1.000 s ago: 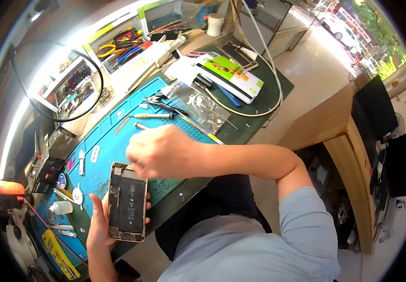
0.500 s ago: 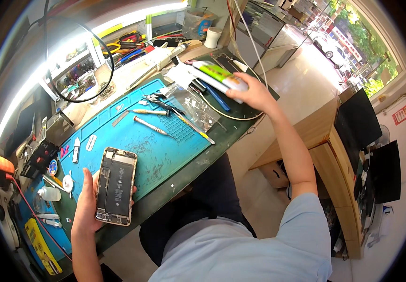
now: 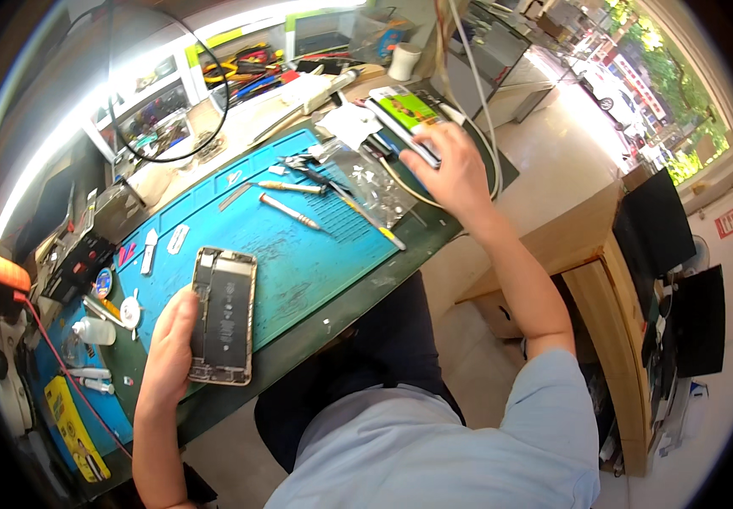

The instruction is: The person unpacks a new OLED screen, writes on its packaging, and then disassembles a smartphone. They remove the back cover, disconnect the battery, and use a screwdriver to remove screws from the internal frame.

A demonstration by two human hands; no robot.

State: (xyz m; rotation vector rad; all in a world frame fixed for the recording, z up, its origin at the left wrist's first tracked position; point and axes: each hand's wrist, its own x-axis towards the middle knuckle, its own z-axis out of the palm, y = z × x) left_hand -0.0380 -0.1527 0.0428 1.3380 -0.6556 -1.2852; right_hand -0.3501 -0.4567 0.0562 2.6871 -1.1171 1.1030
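In my left hand [image 3: 171,335] is an opened smartphone [image 3: 224,314] with its dark battery and inner parts facing up, held above the blue work mat [image 3: 290,276]. My right hand [image 3: 455,174] is at the back right of the bench, fingers curled on a flat green-and-white package [image 3: 400,110], lying among a white wrapper [image 3: 349,123], a cable and another device. On the mat lie a slim screwdriver [image 3: 290,212], another gold-handled tool [image 3: 290,187], dark tweezers and a thin brush. A clear bag of small parts [image 3: 375,191] lies beside them.
Tool trays [image 3: 243,68] and a white cup [image 3: 404,61] line the back. A power unit [image 3: 86,246], small bottle [image 3: 95,331] and yellow package [image 3: 73,428] sit at left. A loose black cable arches over the bench. A wooden desk [image 3: 587,229] with monitors stands at right.
My right hand left the area above the phone for the package at the back right, which it raised slightly and now holds lower. My left hand brought the phone slightly higher in view.
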